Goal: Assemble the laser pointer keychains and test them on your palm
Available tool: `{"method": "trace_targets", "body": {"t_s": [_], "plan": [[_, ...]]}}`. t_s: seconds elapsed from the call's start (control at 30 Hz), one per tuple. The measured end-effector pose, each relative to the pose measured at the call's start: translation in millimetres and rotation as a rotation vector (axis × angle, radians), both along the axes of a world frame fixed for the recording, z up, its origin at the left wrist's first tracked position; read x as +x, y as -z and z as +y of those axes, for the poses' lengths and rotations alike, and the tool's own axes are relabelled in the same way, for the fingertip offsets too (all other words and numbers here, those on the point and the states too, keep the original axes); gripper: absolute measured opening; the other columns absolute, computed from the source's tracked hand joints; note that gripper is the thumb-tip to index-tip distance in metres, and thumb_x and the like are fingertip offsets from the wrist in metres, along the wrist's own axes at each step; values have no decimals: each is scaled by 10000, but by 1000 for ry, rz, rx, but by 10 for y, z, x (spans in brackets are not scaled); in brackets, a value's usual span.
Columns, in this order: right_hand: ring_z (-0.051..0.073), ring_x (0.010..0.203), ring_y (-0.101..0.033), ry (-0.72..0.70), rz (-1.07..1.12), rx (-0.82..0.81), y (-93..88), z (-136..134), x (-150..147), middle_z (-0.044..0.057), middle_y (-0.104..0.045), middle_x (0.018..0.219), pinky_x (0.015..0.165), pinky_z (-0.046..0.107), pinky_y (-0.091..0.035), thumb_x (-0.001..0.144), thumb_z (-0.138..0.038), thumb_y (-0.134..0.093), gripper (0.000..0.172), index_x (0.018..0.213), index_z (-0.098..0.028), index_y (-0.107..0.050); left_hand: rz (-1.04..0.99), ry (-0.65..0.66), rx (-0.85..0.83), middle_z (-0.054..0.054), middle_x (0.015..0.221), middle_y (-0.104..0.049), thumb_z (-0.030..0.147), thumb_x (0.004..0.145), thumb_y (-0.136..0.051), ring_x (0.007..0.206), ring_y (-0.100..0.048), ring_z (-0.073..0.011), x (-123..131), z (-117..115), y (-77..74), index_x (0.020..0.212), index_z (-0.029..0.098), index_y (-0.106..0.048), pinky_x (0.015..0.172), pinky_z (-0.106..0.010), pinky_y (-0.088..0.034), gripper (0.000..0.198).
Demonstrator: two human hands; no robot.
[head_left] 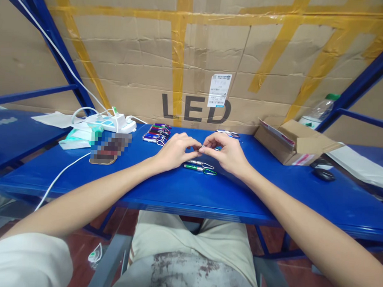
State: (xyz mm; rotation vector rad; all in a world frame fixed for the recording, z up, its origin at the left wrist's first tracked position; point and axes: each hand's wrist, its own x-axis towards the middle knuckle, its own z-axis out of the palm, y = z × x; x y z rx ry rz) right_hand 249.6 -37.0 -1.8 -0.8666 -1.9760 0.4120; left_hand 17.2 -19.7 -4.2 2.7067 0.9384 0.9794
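My left hand (180,151) and my right hand (225,151) meet fingertip to fingertip over the middle of the blue table (163,191). Both are closed in a pinch on something small between them, too hidden to name. Just below the hands lie a green pen-shaped light with a carabiner clip (195,167) and a silver one (193,162). Left of my left hand, a row of several such lights in various colours (155,134) rests with clips towards the right. Behind my right hand, several more lights (227,133) lie partly covered.
An open cardboard box (294,142) stands at the right, with a black computer mouse (324,174) before it and a plastic bottle (323,109) behind. On the left are a white power strip (112,123), a green-white packet (78,136), a blurred-out object (109,149) and a trailing white cable (59,175).
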Motion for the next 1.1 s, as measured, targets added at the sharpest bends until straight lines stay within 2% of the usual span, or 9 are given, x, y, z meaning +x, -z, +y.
{"method": "trace_targets", "body": {"t_s": [0.2, 0.33, 0.53, 0.67, 0.83, 1.1], "plan": [[264, 875, -675, 34, -81, 73, -4, -14, 7, 52, -751, 890, 854, 431, -515, 1001, -591, -732, 356, 899, -251, -705, 10, -5, 0, -38, 1056, -835, 343, 1023, -743, 975, -654, -245, -7, 16, 7, 1092, 239, -817, 934, -390, -463, 145], [264, 898, -662, 30, -134, 136, -19, -16, 44, 53, -748, 942, 868, 420, -493, 1016, -588, -722, 338, 972, -254, -696, -10, 2, 17, -39, 1065, -833, 326, 1022, -750, 977, -651, -241, -32, 39, 6, 1129, 235, -810, 939, -381, -474, 152], [297, 1017, -622, 37, -256, 215, -80, -77, 64, 74, -735, 1053, 925, 435, -461, 1054, -504, -684, 234, 1086, -273, -705, -41, -2, 31, -53, 1069, -829, 308, 1011, -758, 981, -664, -242, -53, 49, -8, 1124, 219, -809, 949, -383, -496, 152], [291, 1018, -625, -10, -287, 229, -97, -96, 42, 70, -734, 1060, 972, 457, -441, 1072, -451, -654, 184, 1079, -275, -704, -30, -22, 6, -47, 1058, -828, 311, 1011, -744, 969, -667, -242, -48, 52, -8, 1113, 232, -811, 934, -382, -503, 145], [288, 1020, -619, -1, -295, 241, -99, -87, 51, 65, -745, 1062, 962, 448, -441, 1066, -386, -663, 117, 1061, -275, -700, -42, -23, 6, -49, 1037, -824, 315, 1000, -765, 948, -660, -239, -55, 62, -3, 1097, 229, -817, 914, -376, -498, 140], [311, 1066, -605, 27, -361, 270, -92, -72, 65, 105, -701, 1133, 978, 475, -441, 1102, -338, -570, 159, 1137, -271, -710, -68, -25, -36, -42, 1025, -824, 347, 994, -774, 941, -656, -234, -46, 46, -16, 1081, 235, -825, 903, -367, -508, 151]]}}
